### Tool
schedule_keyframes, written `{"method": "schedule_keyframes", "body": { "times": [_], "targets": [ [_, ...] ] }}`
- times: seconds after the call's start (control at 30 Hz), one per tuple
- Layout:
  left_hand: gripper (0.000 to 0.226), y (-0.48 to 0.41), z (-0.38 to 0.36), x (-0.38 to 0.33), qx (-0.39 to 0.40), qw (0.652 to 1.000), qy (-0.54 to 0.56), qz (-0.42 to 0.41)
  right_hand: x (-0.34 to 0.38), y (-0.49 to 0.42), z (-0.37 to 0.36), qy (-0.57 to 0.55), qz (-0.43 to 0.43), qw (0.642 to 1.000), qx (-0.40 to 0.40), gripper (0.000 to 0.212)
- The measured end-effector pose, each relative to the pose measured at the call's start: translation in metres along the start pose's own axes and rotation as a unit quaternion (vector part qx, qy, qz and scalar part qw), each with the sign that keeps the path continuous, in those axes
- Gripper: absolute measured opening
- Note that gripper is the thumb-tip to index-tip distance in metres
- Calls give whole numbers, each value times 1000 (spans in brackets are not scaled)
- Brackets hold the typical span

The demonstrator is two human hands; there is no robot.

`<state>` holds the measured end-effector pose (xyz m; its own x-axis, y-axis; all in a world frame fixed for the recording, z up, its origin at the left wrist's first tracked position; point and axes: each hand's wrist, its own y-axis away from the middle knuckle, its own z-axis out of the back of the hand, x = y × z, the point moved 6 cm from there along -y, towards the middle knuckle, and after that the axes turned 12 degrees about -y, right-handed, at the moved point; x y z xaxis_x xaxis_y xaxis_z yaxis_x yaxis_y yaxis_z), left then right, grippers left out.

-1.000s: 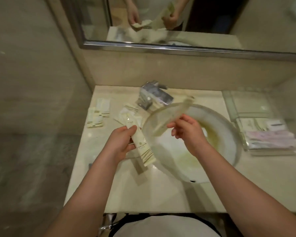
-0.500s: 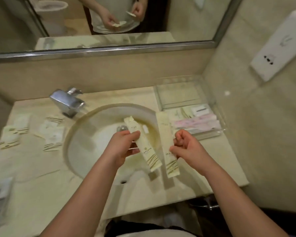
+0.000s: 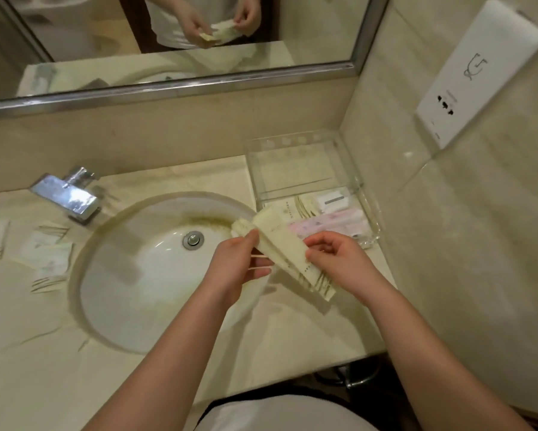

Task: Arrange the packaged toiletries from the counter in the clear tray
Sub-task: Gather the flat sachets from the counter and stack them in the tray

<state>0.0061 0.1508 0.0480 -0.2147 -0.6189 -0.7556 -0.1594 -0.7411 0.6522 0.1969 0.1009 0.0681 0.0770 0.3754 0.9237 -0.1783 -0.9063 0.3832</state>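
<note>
Two long cream toiletry packets (image 3: 281, 244) overlap between my hands, above the sink's right rim. My left hand (image 3: 236, 269) pinches their left edge, and my right hand (image 3: 336, 256) grips them from the right. Just beyond them, the clear tray (image 3: 348, 169) stands in the counter's back right corner. Its near end holds a cream packet (image 3: 298, 206), a small white packet (image 3: 334, 200) and a pink packet (image 3: 333, 222). More flat cream packets (image 3: 48, 259) lie on the counter left of the sink.
A round white sink (image 3: 143, 281) fills the middle of the marble counter, with a chrome faucet (image 3: 67, 194) at its back left. A tiled wall with a white socket plate (image 3: 475, 76) rises right beside the tray. A mirror (image 3: 168, 35) runs along the back.
The view swung right from the counter's left side to the tray. My hands carried the two long packets rightward and brought them together, overlapping, near the tray's front.
</note>
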Motion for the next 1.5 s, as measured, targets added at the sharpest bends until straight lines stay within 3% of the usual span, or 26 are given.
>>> {"method": "schedule_keyframes", "body": {
  "times": [0.2,0.47,0.77,0.93,1.03,1.17,1.3,1.5],
  "targets": [
    [24,-18,-22,0,104,994,32,-14,6,-22,9,61,-7,997,-39,12],
    [29,-32,-28,-5,143,986,81,-6,0,-40,17,86,-31,996,-18,13],
    [25,-44,-30,3,80,997,2,-8,-14,-48,11,108,-31,994,-1,6],
    [19,-49,-28,7,24,998,56,-1,-29,-46,27,153,-51,986,-43,13],
    [18,-52,-30,6,16,996,93,1,-36,-43,29,73,-103,991,-36,19],
    [24,-55,-37,4,19,992,122,5,-38,-43,38,-35,-124,988,-87,21],
    [36,-58,-33,5,18,991,135,7,-35,-46,43,-43,-109,988,-96,17],
    [24,-64,-15,4,24,993,110,-27,-31,-47,46,23,-83,992,-88,16]
  ]
}}
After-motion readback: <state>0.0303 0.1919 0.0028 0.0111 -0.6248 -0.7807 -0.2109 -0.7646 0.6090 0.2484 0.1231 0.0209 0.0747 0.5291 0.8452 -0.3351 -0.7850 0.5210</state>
